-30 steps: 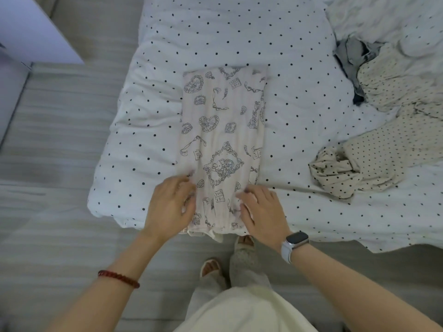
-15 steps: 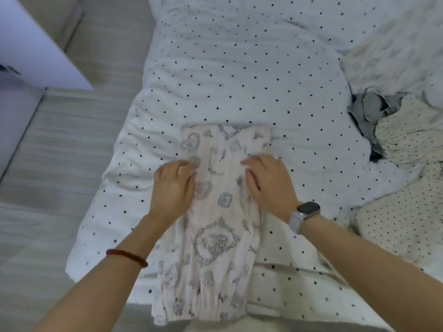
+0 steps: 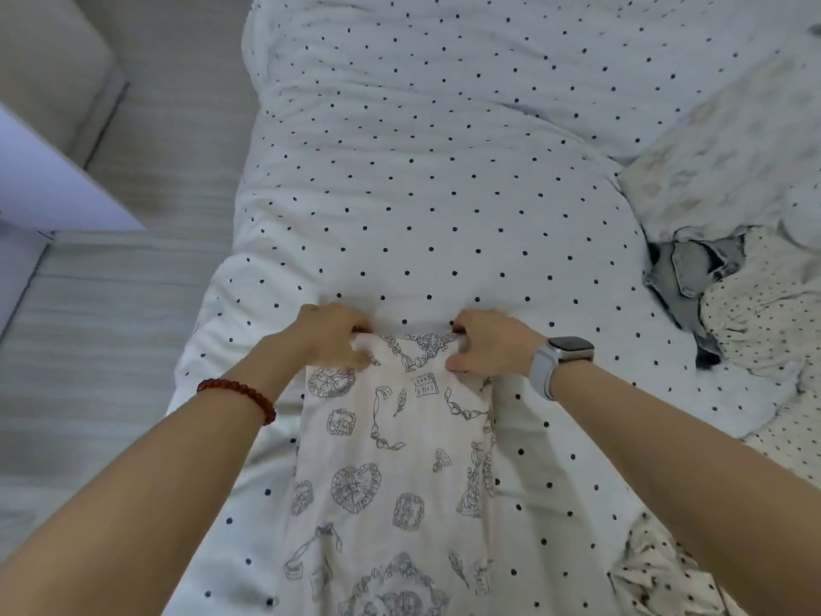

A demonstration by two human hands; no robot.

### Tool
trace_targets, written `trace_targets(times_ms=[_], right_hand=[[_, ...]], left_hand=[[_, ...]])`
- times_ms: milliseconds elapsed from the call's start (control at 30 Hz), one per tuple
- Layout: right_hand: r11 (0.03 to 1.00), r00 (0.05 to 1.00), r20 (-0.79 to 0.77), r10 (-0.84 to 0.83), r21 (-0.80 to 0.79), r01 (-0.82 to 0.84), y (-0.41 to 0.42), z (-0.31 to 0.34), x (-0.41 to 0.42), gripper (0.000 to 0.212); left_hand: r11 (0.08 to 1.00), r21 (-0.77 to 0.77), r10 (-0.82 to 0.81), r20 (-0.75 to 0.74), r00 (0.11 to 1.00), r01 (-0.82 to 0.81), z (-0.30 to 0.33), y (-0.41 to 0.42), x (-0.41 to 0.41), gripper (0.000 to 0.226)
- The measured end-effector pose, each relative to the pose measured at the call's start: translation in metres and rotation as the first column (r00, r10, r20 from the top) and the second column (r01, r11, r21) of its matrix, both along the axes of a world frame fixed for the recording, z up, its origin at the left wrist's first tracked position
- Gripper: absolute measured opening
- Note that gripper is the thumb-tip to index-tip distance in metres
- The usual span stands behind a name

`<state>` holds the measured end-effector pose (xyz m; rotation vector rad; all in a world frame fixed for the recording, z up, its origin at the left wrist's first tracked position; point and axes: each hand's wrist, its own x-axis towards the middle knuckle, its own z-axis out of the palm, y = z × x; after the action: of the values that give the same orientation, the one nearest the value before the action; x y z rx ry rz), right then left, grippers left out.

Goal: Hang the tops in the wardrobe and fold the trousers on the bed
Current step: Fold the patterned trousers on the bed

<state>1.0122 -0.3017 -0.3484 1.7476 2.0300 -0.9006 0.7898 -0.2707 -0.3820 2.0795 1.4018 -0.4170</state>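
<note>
Printed trousers [image 3: 391, 473]: soft cream cloth with grey line drawings, folded into a long flat strip on the polka-dot duvet [image 3: 444, 171]. Long axis runs straight away from the person. Left hand [image 3: 331, 337] and right hand [image 3: 491, 346], mid-strip half a second ago, now pinch the far corners. Crumpled dotted garments [image 3: 764, 331] lie right.

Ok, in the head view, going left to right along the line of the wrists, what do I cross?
Wood-look floor → red bead bracelet → left hand → printed trousers → right hand → smartwatch → grey denim garment → cream dotted garment.
</note>
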Motion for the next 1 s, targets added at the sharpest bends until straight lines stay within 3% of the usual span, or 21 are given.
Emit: trace_targets(times_ms=[67,167,233,333,400,467,600,733,867,1000], right_hand=[[0.998,0.999,0.042,0.019,-0.059,-0.017,0.004,0.002,-0.001,0.036],[0.997,0.998,0.062,0.007,-0.074,-0.002,0.008,0.007,0.001,0.019],[0.999,0.999,0.023,-0.033,-0.01,0.033,0.011,0.012,0.005,0.009],[0.991,0.997,0.027,-0.078,0.111,0.074,0.022,0.028,0.012,0.018],[0.972,0.992,0.04,-0.123,0.207,0.113,0.034,0.044,0.015,0.019],[0.928,0.981,0.045,-0.188,0.335,0.162,0.048,0.063,0.019,0.016],[0.749,0.958,0.061,-0.28,0.638,0.178,0.072,0.094,0.022,0.018],[0.61,0.949,-0.02,-0.315,0.762,0.219,0.06,0.103,0.021,0.02],[0.432,0.971,-0.149,-0.188,0.875,0.218,-0.002,0.091,0.021,0.015],[0.374,0.974,-0.224,-0.043,0.9,0.223,-0.084,0.075,0.014,0.016]], left_hand=[[0.997,-0.009,-0.078,-0.003,0.997,0.078,0.004,0.004,0.0,0.017],[0.997,-0.054,-0.049,0.058,0.997,0.052,0.007,0.009,-0.006,0.028],[0.998,-0.062,0.017,0.115,0.993,-0.01,0.015,0.014,-0.006,0.03],[0.999,-0.006,0.041,0.137,0.99,-0.04,0.04,0.027,0.003,0.025],[0.995,0.085,0.033,0.138,0.99,-0.045,0.063,0.042,0.012,0.01],[0.974,0.215,0.043,0.147,0.988,-0.074,0.084,0.058,0.021,0.014],[0.84,0.495,0.11,0.242,0.964,-0.22,0.114,0.081,0.038,0.014],[0.669,0.684,0.049,0.351,0.935,-0.292,0.118,0.07,0.042,0.011],[0.504,0.831,-0.158,0.357,0.921,-0.236,0.106,0.018,0.02,0.016],[0.442,0.862,-0.286,0.398,0.872,-0.248,0.09,-0.053,-0.003,0.022]])
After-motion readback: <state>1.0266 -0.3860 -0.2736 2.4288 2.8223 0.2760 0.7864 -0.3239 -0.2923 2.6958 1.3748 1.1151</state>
